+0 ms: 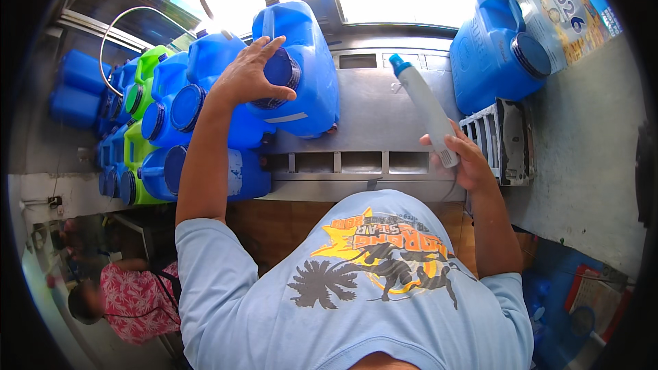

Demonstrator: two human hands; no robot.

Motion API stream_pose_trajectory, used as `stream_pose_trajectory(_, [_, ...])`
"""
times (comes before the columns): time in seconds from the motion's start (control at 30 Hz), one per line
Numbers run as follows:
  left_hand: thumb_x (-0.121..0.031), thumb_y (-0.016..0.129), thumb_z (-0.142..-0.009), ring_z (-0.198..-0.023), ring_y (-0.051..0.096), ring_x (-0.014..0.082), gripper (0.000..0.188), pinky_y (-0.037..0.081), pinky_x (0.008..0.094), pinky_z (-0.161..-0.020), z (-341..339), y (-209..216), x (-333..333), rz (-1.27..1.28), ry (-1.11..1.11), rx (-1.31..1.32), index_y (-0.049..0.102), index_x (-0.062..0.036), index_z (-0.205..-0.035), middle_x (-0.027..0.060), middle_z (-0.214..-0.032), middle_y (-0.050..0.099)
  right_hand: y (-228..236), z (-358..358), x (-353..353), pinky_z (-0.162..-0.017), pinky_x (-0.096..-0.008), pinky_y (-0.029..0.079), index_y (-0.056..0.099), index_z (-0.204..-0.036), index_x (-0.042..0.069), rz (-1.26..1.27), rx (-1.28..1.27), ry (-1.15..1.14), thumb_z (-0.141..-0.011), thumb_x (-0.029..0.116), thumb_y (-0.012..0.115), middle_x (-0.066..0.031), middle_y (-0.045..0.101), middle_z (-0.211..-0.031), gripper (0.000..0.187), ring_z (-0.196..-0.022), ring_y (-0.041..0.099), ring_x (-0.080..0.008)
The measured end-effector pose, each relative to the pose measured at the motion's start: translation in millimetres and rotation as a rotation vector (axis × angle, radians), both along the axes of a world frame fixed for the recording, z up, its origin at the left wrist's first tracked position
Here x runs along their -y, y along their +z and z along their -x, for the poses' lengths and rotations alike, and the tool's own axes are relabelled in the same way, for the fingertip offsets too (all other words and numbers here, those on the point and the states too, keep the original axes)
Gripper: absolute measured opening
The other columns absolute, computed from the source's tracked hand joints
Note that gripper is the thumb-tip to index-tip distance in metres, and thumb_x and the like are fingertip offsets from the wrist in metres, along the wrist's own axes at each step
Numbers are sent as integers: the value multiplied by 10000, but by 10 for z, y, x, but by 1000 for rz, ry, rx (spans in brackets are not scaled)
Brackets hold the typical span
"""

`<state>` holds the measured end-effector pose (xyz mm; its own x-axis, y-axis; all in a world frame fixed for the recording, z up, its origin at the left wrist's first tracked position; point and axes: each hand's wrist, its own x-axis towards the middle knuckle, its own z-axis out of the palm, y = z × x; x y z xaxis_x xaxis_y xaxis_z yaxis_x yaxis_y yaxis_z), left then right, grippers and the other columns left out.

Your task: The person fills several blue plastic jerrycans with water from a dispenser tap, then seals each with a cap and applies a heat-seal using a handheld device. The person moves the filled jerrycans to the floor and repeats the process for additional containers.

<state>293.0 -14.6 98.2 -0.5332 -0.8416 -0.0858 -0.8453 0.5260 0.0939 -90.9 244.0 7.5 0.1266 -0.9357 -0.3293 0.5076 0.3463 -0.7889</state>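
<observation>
My left hand (250, 75) is spread wide, thumb apart from the fingers, in front of a large blue water jug (312, 68). It partly covers the jug's dark round cap (282, 72); whether it presses on the jug I cannot tell. That jug stands upright on a metal counter (367, 106), with a smaller dark cap on top. In my right hand (469, 157) is a slim, pale grey tube-shaped tool (425, 99) with a blue tip. My fingers close round its lower end, and the tip points up and leftward, apart from the jug.
Several blue and green jugs (142, 154) crowd the left side, some stacked. Another blue jug (483, 62) stands at the back right, by a white slatted box (497, 140). A curved pale hose (104, 44) arches over the left jugs. A person in pink (140, 298) is at lower left.
</observation>
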Motion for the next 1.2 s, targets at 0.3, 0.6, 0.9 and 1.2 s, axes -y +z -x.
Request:
stream_pose_trajectory(0.3, [-668, 885, -473, -1488, 337, 395, 1261, 338, 506, -1204, 160, 134, 25, -115, 63, 115, 401, -242, -1556, 164, -1613, 357, 89, -243, 564, -487, -211, 438, 234, -1607, 81, 72, 112, 344, -906, 343, 573, -140, 609, -1098, 822, -668, 556, -96])
stream_pose_trajectory(0.6, [-590, 898, -502, -1475, 354, 363, 1216, 328, 465, -1216, 197, 180, 6, -177, 99, 109, 408, -178, -1535, 140, -1572, 407, 195, -263, 958, -476, -215, 389, 275, -1585, 44, 129, -10, 460, -892, 363, 569, -143, 613, -1086, 818, -609, 524, -89])
stream_pose_trajectory(0.9, [-575, 899, -512, -1480, 341, 360, 1215, 315, 457, -1223, 215, 193, -24, -183, 124, 109, 391, -180, -1542, 135, -1590, 384, 270, -337, 1216, -488, -231, 408, 350, -1546, 39, 134, -60, 427, -883, 367, 665, -143, 626, -1058, 804, -592, 518, -93])
stream_pose_trajectory(1.2, [-560, 899, -522, -1493, 326, 342, 1198, 308, 451, -1228, 256, 225, -49, -202, 151, 113, 397, -183, -1542, 135, -1598, 379, 327, -291, 1402, -505, -235, 445, 396, -1528, 42, 141, -90, 448, -881, 388, 666, -149, 642, -1028, 781, -628, 546, -101])
